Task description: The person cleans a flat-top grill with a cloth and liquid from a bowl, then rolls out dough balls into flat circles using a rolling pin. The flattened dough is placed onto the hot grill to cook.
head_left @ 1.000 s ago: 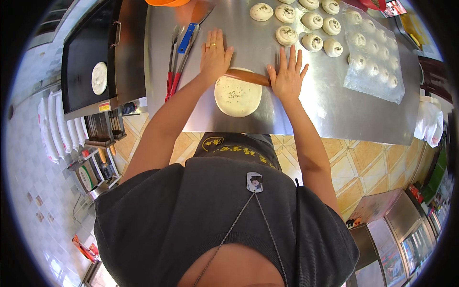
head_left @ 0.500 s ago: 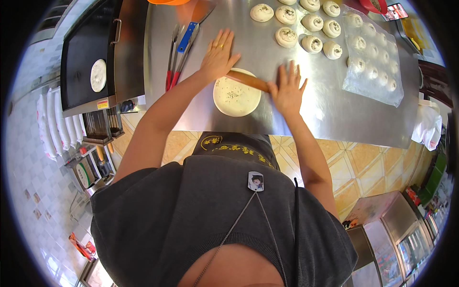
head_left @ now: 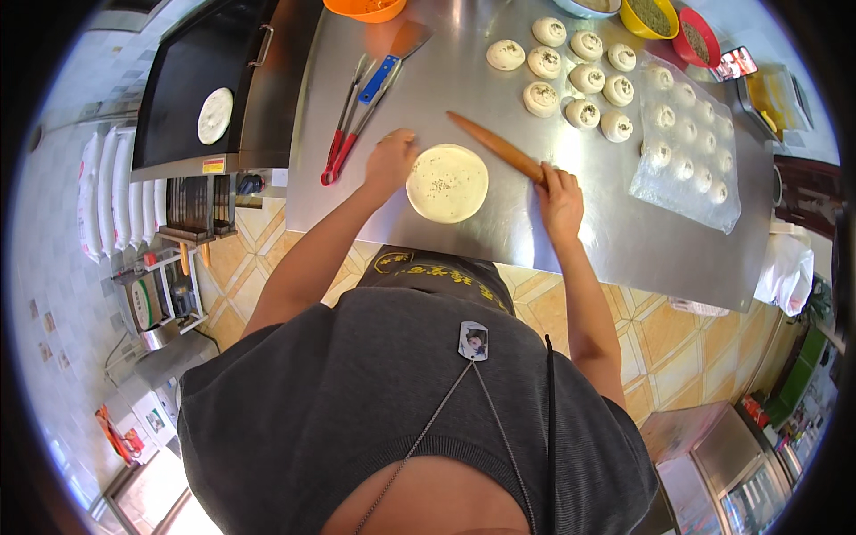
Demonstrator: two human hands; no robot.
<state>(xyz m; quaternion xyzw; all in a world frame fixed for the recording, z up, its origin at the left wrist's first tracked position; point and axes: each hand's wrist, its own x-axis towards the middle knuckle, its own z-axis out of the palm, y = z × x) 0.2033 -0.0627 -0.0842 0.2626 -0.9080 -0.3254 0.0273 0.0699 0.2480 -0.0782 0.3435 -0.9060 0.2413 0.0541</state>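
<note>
Currently, the right hand [head_left: 561,205] grips a wooden rolling pin [head_left: 496,145]; the left hand [head_left: 390,163], grip unclear, is beside flat round dough [head_left: 448,187].

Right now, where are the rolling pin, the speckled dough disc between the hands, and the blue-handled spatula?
Rolling pin [head_left: 496,145]: head view, middle of its wooden shaft.
Speckled dough disc [head_left: 448,183]: head view, centre of its upper face.
Blue-handled spatula [head_left: 381,78]: head view, on its handle.

Bright light glares white off the steel table [head_left: 606,201], while fisheye distortion bends the dark-rimmed edges.
</note>
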